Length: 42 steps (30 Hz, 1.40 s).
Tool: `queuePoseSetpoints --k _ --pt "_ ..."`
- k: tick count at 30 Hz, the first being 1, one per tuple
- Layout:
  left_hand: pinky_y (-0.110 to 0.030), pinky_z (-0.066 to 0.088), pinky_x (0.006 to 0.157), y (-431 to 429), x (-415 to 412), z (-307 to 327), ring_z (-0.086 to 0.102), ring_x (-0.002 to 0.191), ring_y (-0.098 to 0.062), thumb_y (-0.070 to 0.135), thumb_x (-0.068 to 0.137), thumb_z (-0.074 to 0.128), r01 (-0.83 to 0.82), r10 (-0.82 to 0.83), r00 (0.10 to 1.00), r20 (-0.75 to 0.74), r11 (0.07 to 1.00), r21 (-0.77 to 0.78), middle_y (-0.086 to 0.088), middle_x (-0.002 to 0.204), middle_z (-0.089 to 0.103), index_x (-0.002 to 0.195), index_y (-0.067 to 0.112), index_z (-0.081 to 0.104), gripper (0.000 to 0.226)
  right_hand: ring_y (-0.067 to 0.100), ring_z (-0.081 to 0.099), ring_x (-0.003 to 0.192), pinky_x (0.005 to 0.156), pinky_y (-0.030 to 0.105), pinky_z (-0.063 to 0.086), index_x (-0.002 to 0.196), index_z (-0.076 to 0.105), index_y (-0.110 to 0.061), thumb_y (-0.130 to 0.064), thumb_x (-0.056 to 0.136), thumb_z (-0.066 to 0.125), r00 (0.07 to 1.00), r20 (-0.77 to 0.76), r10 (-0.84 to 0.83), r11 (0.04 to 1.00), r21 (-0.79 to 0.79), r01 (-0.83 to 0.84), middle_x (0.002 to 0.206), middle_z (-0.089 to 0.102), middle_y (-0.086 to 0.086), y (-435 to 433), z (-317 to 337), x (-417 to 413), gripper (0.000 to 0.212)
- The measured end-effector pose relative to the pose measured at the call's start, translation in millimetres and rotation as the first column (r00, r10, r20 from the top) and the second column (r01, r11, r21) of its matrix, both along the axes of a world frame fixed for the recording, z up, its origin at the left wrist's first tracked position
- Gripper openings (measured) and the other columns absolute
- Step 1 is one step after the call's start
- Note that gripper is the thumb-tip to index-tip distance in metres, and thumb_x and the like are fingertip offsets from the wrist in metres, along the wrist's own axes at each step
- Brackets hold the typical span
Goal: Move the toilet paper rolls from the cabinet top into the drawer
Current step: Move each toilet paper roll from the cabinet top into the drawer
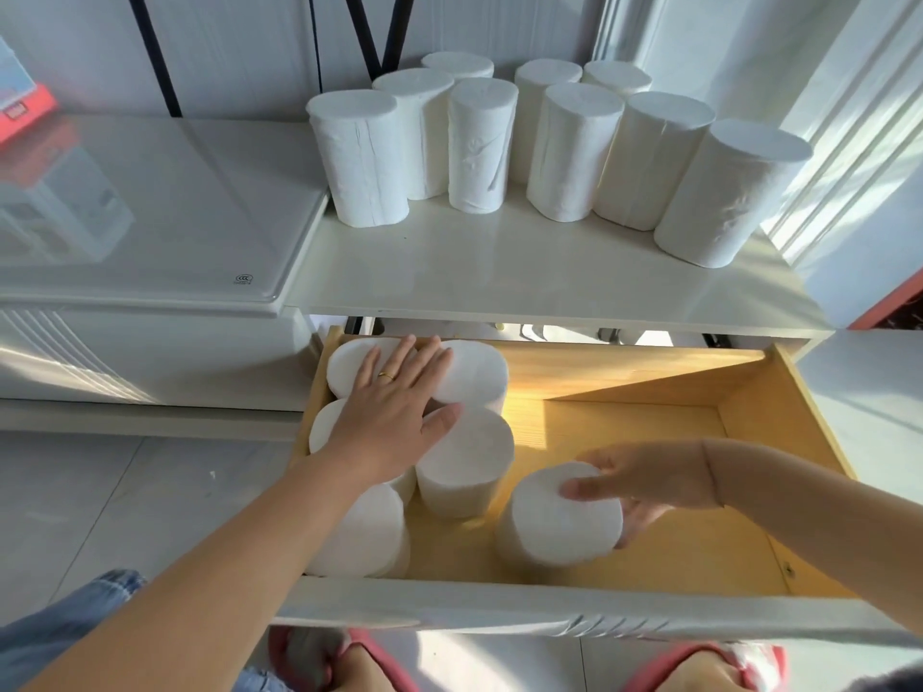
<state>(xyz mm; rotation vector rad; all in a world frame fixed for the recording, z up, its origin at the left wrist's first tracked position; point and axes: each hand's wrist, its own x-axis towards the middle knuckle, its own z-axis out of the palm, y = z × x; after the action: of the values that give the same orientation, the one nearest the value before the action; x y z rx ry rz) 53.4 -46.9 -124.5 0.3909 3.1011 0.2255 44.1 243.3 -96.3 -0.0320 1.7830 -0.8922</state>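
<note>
Where the white cabinet top (524, 272) ends, open wooden drawer (649, 407) below, pale yellow inside, front edge white. Nine upright toilet paper rolls (479, 147) clustered on top, soft, coreless, cylindrical. Five more rolls (464, 457) packed upright at drawer's left, partly hidden under forearm. Left hand (394, 417) flat, fingers spread, pressing their tops. Right hand (644, 484) gripping a sixth roll (559, 521) near drawer's middle. Gold ring (385, 376) on left hand. Pink slippers (319, 656) cut off below.

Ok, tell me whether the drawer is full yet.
Not full. The drawer is pulled open; rolls stand only at its left, the right hand holds one mid-drawer, and the right side shows bare wood.
</note>
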Motion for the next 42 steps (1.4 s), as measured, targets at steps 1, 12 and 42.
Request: queuePoseSetpoints --k 1,12,42 --pt "-0.038 -0.015 0.115 0 0 -1 -0.022 0.142 -0.008 0.062 0.09 0.006 0.002 -0.002 1.0 -0.004 1.0 0.001 0.012 0.158 -0.014 0.149 0.03 -0.007 0.068 0.029 0.071 0.093 0.076 0.031 0.061 0.121 0.058 -0.019 -0.048 0.072 0.072 0.999 0.041 -0.026 0.999 -0.043 0.028 0.107 0.072 0.007 -1 -4 8 0.059" --pt "-0.038 -0.016 0.114 3 2 2 -0.02 0.142 -0.01 0.057 0.092 0.009 -0.011 0.011 1.0 0.001 1.0 0.01 0.009 0.158 -0.013 0.149 0.029 -0.006 0.066 0.023 0.066 0.088 0.085 0.028 0.057 0.125 0.058 0.004 -0.028 0.086 0.067 0.919 0.304 -0.252 0.933 -0.176 0.314 0.114 0.064 0.021 -59 -17 40 0.051" --pt "-0.029 -0.017 0.114 70 -18 -3 -0.02 0.142 -0.007 0.057 0.094 0.016 0.102 -0.102 0.995 -0.012 0.994 0.023 0.006 0.158 -0.015 0.149 0.02 -0.009 0.07 0.012 0.051 0.106 0.076 0.012 0.041 0.142 0.031 -0.015 -0.025 0.067 0.085 0.054 -0.589 -0.806 0.492 -0.617 0.615 0.1 0.05 -0.018 91 61 -191 0.093"
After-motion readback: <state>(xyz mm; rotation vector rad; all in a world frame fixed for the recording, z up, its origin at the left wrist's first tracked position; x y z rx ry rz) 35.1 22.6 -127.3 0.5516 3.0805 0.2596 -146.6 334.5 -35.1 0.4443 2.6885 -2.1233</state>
